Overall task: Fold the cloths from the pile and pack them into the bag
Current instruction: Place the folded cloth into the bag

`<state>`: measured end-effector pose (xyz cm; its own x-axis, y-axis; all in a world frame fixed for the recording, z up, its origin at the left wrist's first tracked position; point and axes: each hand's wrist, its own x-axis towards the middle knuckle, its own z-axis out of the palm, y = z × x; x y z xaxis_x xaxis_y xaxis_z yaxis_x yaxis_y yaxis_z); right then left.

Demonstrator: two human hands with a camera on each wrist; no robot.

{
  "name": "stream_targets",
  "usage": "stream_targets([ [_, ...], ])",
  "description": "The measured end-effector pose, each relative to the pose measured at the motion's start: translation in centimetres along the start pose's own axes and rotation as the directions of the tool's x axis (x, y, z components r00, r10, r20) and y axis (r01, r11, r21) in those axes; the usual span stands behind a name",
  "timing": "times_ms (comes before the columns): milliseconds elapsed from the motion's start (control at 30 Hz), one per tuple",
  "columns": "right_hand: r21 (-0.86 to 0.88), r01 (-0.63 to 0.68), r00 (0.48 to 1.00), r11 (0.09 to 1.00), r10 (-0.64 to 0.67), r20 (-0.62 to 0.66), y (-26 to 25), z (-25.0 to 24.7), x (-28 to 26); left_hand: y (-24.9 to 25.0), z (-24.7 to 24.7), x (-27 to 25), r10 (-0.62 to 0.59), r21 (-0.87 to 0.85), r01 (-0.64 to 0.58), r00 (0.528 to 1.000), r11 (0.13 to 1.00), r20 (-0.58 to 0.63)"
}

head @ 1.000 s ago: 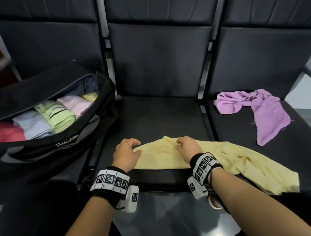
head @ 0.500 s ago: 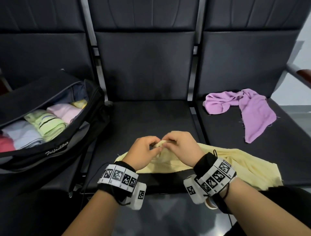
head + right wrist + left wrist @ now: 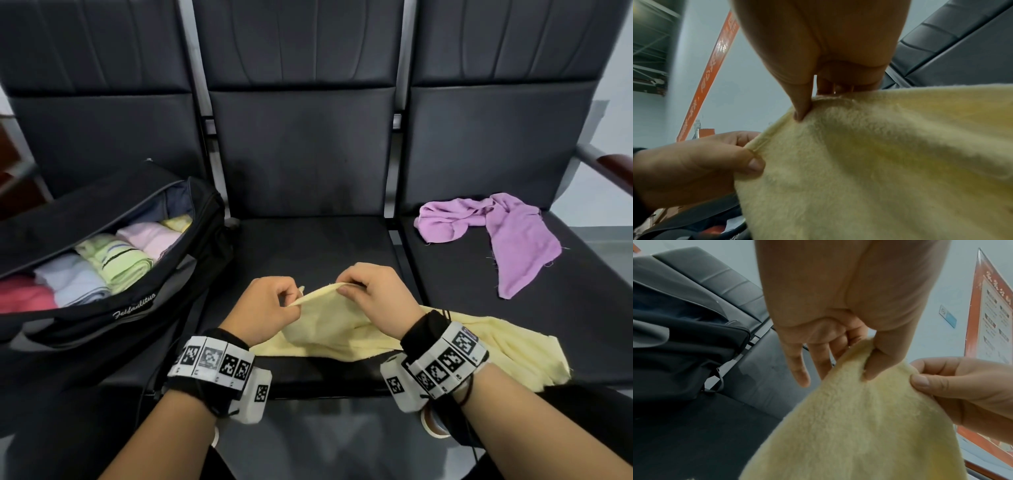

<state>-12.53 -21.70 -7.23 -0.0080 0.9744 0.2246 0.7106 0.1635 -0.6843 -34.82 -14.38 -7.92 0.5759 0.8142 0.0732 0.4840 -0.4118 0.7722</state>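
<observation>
Both hands pinched one hem of the yellow cloth (image 3: 346,329), the left hand (image 3: 265,310) and right hand (image 3: 373,296) close together above the middle seat (image 3: 308,246). The cloth's long axis trailed toward the right seat's front edge, nearer the right hand; the bag (image 3: 191,270) lay left.

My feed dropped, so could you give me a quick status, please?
Left hand and right hand pinch yellow cloth edge. Unfolded. Nothing in the way.
</observation>
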Motion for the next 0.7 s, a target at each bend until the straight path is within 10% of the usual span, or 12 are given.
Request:
stream_targets([
  [700, 0.036, -0.039, 0.975, 0.999, 0.045, -0.217, -0.3, -2.1, 0.0, -1.1, -3.7, -1.3, -0.044, 0.143, 0.064, 0.989, 0.988, -0.143],
])
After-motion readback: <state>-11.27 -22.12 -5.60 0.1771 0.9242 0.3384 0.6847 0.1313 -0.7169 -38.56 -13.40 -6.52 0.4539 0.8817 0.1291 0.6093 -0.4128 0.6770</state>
